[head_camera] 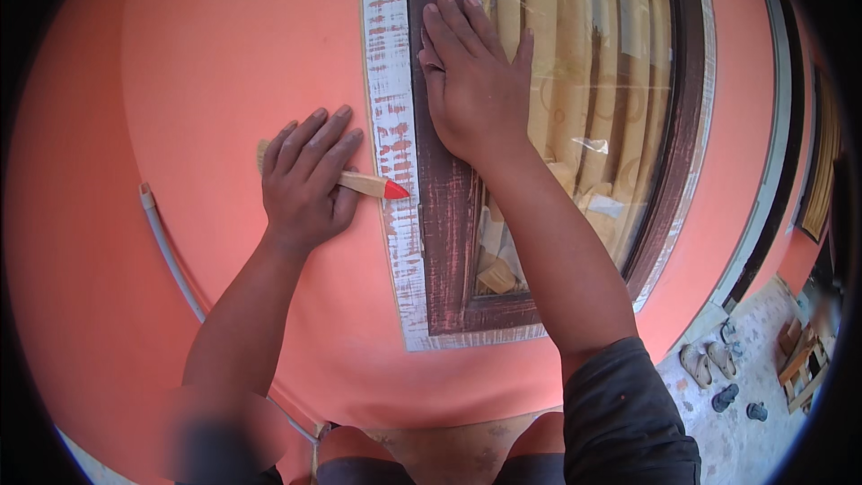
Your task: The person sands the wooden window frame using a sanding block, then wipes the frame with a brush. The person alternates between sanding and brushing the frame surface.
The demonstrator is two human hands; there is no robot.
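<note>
My left hand [306, 178] rests on the salmon-coloured wall [229, 67] with a paintbrush under its palm. The brush's wooden handle [361, 183] with a red tip points right, over the white window border; its pale bristles [261, 155] stick out on the left. My right hand [475, 74] presses flat on the dark brown wooden window frame [444, 236]. Beneath its fingers shows the edge of a thin dark sheet, apparently sandpaper [429, 59]; most of it is hidden. Pinkish scuffs mark the lower frame. The white border [397, 114] is patchy, with salmon showing through.
Behind the window glass [572, 108] hang yellowish curtains [606, 34]. A grey pipe [168, 249] runs down the wall at left. On the tiled floor at lower right lie several shoes [697, 365], near a wooden stool-like object [805, 367]. My knees are close below the window.
</note>
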